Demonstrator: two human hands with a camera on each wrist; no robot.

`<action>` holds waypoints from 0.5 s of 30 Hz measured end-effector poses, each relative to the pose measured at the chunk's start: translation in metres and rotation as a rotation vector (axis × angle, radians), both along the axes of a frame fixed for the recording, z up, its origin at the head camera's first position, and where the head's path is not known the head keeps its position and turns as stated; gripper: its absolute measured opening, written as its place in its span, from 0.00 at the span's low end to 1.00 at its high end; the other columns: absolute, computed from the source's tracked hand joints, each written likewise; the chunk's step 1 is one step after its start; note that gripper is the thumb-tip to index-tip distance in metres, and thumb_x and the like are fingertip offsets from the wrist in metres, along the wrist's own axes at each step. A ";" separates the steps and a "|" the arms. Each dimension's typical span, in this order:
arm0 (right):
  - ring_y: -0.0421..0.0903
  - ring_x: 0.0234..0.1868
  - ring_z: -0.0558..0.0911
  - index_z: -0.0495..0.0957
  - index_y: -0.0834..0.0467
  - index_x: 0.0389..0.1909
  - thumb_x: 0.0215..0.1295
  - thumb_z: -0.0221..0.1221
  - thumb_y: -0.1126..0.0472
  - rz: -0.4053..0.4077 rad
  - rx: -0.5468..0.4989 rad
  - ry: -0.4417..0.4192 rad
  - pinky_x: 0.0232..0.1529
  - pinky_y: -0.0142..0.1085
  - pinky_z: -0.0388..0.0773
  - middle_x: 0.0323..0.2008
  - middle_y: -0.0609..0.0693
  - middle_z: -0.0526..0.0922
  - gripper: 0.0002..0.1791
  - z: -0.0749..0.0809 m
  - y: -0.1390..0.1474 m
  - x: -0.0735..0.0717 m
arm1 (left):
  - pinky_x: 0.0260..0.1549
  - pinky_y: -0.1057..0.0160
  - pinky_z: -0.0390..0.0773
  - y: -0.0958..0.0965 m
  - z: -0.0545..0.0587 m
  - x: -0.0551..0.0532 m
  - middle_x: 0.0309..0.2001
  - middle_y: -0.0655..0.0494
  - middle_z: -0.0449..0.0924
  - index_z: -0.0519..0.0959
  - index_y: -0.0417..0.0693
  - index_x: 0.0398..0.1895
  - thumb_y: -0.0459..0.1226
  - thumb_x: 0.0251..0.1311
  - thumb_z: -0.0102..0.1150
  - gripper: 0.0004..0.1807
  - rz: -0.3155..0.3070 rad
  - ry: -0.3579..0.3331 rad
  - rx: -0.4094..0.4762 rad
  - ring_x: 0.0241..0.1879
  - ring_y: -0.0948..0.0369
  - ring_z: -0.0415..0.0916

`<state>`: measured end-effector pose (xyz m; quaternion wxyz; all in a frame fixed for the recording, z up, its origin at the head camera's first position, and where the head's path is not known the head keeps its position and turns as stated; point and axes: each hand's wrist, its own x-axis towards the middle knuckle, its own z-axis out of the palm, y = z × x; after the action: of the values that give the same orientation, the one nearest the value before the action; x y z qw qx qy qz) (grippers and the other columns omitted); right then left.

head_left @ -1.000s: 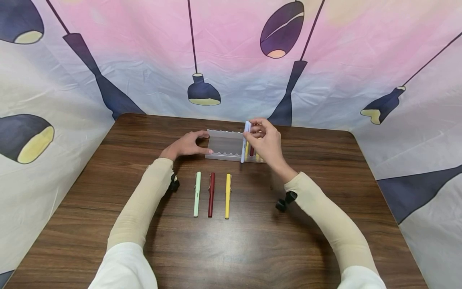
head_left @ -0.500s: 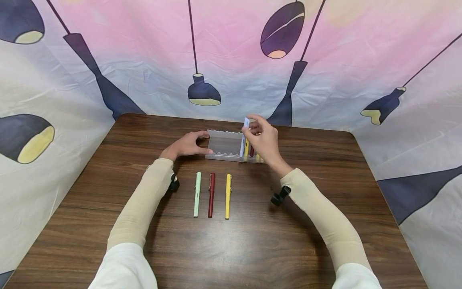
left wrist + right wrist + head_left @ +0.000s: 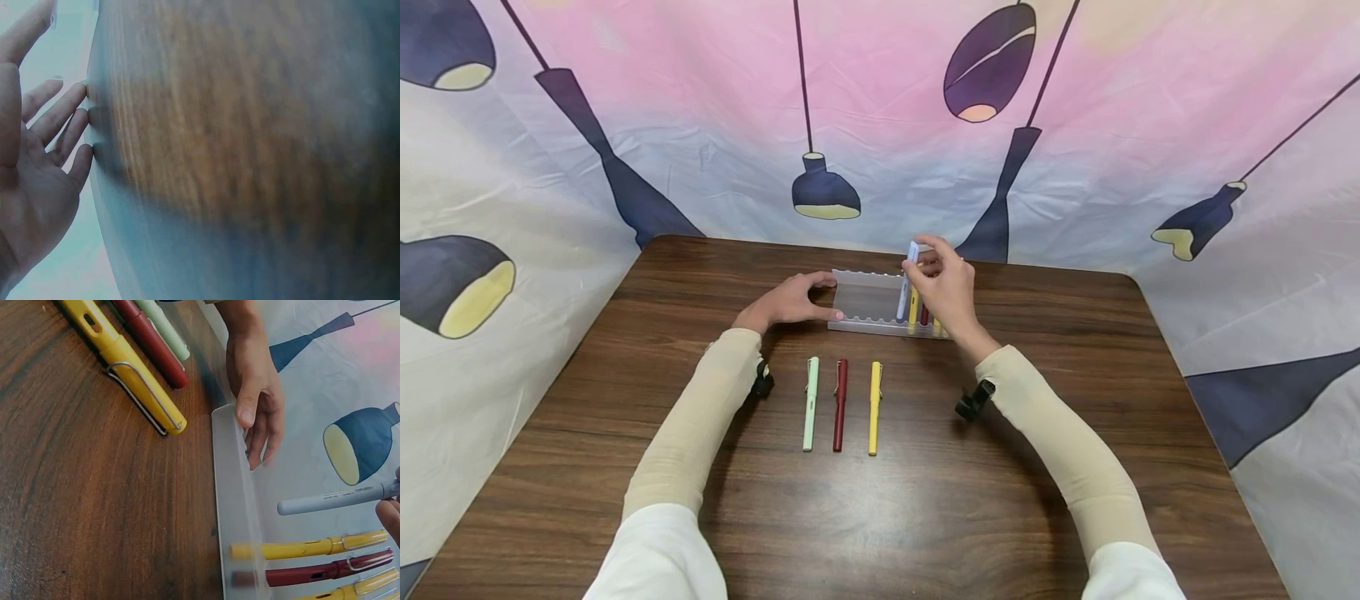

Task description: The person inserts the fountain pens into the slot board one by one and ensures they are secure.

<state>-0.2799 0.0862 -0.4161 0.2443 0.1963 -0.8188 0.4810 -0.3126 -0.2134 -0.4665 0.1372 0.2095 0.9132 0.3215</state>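
My right hand (image 3: pixel 951 287) pinches a pale blue pen (image 3: pixel 903 296) by its upper end between thumb and fingers. The pen slants over a clear pen rack (image 3: pixel 868 302) with scalloped edges, beside the pens lying in it; in the right wrist view its free end is above the rack. Two yellow pens and a dark red pen (image 3: pixel 306 573) lie in the rack's right part, partly covered by my hand in the head view. My left hand (image 3: pixel 788 300), thumb and fingers spread and loosely extended, touches the rack's left end. The left wrist view shows its palm and fingers (image 3: pixel 59 122).
Nearer to me on the wooden table (image 3: pixel 880 525) lie a mint green pen (image 3: pixel 810 404), a dark red pen (image 3: pixel 840 406) and a yellow pen (image 3: pixel 875 408), side by side with gaps. A printed cloth (image 3: pixel 715 167) hangs behind the table's far edge.
The pale blue pen has shifted slightly away from me and left, its near end passing from the rack's front edge to within the rack. My left hand has stayed put.
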 end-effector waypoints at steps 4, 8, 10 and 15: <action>0.49 0.34 0.89 0.82 0.55 0.59 0.66 0.69 0.59 -0.013 -0.002 -0.015 0.37 0.46 0.87 0.37 0.56 0.89 0.20 -0.005 -0.001 -0.003 | 0.72 0.43 0.61 0.000 0.000 0.000 0.73 0.43 0.66 0.61 0.42 0.78 0.57 0.60 0.70 0.50 0.001 -0.004 -0.001 0.74 0.46 0.60; 0.49 0.34 0.89 0.81 0.55 0.59 0.66 0.69 0.60 -0.015 -0.003 -0.036 0.37 0.45 0.87 0.38 0.56 0.88 0.20 -0.009 -0.003 -0.005 | 0.73 0.43 0.61 0.000 0.002 0.000 0.74 0.43 0.66 0.61 0.42 0.78 0.57 0.60 0.71 0.50 0.006 -0.007 -0.001 0.74 0.46 0.60; 0.49 0.34 0.89 0.81 0.55 0.59 0.67 0.68 0.59 -0.016 0.003 -0.046 0.36 0.44 0.87 0.38 0.56 0.88 0.20 -0.011 -0.003 -0.006 | 0.73 0.43 0.61 0.000 0.001 0.000 0.74 0.43 0.66 0.61 0.42 0.78 0.57 0.60 0.70 0.50 0.004 -0.008 -0.005 0.74 0.46 0.60; 0.49 0.34 0.89 0.81 0.56 0.60 0.67 0.69 0.60 -0.015 0.009 -0.047 0.36 0.44 0.87 0.39 0.57 0.88 0.21 -0.018 -0.004 -0.007 | 0.72 0.43 0.61 0.000 0.000 -0.001 0.74 0.43 0.66 0.61 0.42 0.78 0.57 0.60 0.70 0.50 0.003 -0.009 -0.010 0.75 0.46 0.60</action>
<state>-0.2869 0.0824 -0.4337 0.2275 0.1801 -0.8279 0.4799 -0.3134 -0.2134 -0.4667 0.1421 0.2061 0.9145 0.3179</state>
